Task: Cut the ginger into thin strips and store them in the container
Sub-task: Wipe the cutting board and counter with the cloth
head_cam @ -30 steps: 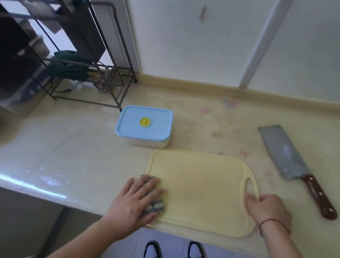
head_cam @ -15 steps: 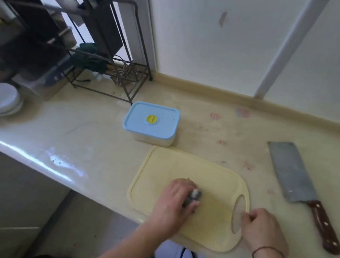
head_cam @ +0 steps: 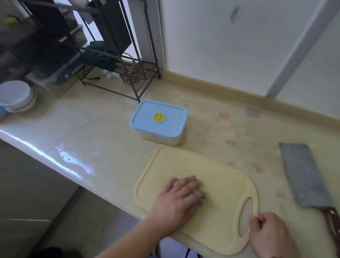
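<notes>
Head view: the left hand [head_cam: 180, 196] lies flat on the yellow cutting board [head_cam: 217, 190], fingers [head_cam: 192, 184] spread over a small grey cloth [head_cam: 201, 201] that is mostly hidden. The right hand [head_cam: 273, 236] pinches the board's rim by the handle hole at 4 o'clock. A lidded blue container [head_cam: 159, 121] sits just beyond the board at 11 o'clock; a cleaver [head_cam: 306, 180] lies on the surface [head_cam: 100, 133] at 3 o'clock. No ginger shows.
</notes>
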`<state>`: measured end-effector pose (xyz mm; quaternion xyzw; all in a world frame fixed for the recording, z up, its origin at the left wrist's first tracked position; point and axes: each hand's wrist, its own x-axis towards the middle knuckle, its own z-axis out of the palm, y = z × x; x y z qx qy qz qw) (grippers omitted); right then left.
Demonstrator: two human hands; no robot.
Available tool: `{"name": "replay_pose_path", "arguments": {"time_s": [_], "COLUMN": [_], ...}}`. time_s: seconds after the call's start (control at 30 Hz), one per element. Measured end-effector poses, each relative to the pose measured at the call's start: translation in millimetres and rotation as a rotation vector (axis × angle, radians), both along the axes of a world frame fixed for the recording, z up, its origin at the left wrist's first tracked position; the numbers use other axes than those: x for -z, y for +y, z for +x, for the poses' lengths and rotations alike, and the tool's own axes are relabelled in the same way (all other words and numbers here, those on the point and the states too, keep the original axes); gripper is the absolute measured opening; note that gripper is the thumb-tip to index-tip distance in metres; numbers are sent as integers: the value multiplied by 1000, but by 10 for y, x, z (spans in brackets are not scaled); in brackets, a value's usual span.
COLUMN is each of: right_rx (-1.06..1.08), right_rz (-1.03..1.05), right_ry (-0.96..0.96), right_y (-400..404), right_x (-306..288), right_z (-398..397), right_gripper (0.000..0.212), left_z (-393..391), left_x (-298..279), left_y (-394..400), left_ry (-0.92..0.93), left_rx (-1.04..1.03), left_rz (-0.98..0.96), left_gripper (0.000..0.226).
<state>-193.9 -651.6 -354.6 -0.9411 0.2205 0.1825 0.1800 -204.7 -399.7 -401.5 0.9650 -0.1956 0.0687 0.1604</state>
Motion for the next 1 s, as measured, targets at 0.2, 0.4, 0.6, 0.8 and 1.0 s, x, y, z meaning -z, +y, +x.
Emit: {"name": "replay_pose_path", "arguments": {"time_s": [0.2, 0.4, 0.6, 0.8, 1.0], "right_rx": [27, 21, -173, -110, -258], "right_rz": [-8, 69, 504, 533, 589], "right_ry": [25, -203, -138, -249, -201], "right_y": [73, 391, 1664, 2351, 3051], "right_x": [-63, -332, -418, -366, -312], "right_z": [-2, 313, 1359, 1478, 1317], "right_gripper": [17, 33, 52, 33, 38], "left_z": [-19, 4, 169, 526, 744], "left_x": [15, 16, -100, -312, -606], "left_y": [1182, 1599, 1539, 1618, 1947], "left_ry": [-1, -51, -85, -165, -348], "left_rx": [-406, -475, -484, -554, -597], "left_rz": [-19, -77, -214, -599, -775], "left_gripper": [40, 40, 34, 29, 26]}}
